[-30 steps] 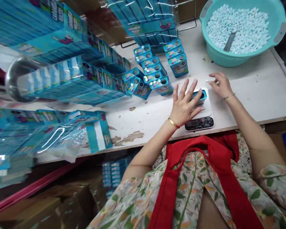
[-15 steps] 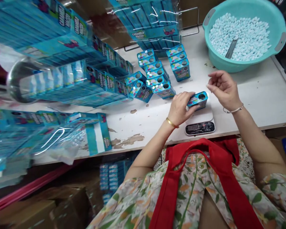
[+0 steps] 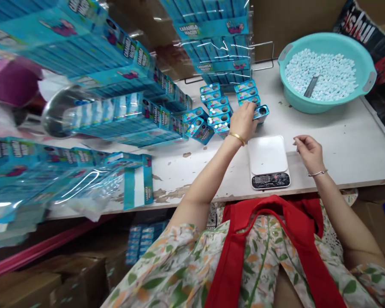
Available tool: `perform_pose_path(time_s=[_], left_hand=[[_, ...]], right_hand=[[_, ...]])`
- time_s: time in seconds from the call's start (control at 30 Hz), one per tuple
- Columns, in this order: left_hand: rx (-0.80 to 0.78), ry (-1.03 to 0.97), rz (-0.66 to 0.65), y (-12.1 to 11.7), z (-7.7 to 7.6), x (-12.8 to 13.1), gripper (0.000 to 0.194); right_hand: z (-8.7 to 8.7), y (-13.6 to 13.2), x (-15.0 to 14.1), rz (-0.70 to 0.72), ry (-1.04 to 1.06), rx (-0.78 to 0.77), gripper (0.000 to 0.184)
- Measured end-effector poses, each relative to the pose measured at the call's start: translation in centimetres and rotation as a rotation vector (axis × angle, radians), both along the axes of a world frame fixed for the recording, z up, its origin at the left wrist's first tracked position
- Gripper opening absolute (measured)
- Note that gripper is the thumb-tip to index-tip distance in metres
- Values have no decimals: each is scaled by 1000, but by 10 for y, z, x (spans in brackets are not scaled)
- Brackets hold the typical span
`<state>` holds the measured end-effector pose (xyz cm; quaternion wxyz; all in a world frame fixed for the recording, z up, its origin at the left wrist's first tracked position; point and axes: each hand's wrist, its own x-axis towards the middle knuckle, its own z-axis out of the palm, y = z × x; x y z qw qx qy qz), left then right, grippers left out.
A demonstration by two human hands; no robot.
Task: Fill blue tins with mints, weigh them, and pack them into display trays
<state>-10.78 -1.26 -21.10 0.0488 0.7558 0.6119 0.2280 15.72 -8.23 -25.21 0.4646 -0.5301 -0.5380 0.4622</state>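
My left hand [image 3: 244, 122] is closed around a small blue candy tin [image 3: 261, 112] with a round dark opening in its top. It holds the tin beyond the kitchen scale [image 3: 268, 156], at the near end of a short row of similar tins [image 3: 246, 92]. Left of that hand stands another group of tins [image 3: 218, 110], several with white candies lying on their tops. Right of the scale hovers my right hand [image 3: 310, 153], thumb and fingertips pinched together; whether anything small is between them cannot be made out.
A turquoise basin [image 3: 290, 96] of pale candies with a scoop [image 3: 311, 87] stands at the back right, beside a black bag [image 3: 383, 75]. Stacked blue display boxes [image 3: 115, 64] crowd the left. Plastic-wrapped boxes [image 3: 218, 47] rise at the back. A metal bowl [image 3: 53, 115] sits far left.
My left hand has carried the tin off the scale, away from me, to the row of tins. My right hand has drawn nearer to me, its fingers closing into a pinch.
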Motion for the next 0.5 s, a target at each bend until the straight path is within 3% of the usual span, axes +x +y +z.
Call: perform_pose_path(time_s=[0.07,0.13,0.23,0.27,0.33,0.37,0.43,0.5], left_hand=[[-1,30,54,12,-3,1,27],[3,91,109,10,2,1,35],[-11,179,131,-16,24,-7,45],[-23,199,130,-27,32,-13,43],[-66,232,147,-49,42,-26,36],[-95,252,160,-57,44,-34,32],[-146,288,171,-66,41,-47,26],[-176,314,153,-67,34,-56,20]], right_hand=[[-6,0,8,-20,-97,32,27],[1,14,19,-82,-245,151,22],[30,68,39,-188,-553,339,17],[42,93,44,-207,-673,353,25],[61,145,51,-173,-939,227,46],[68,169,51,-125,-1060,113,47],[75,207,48,72,-1242,-171,51],[75,228,41,187,-1329,-396,65]])
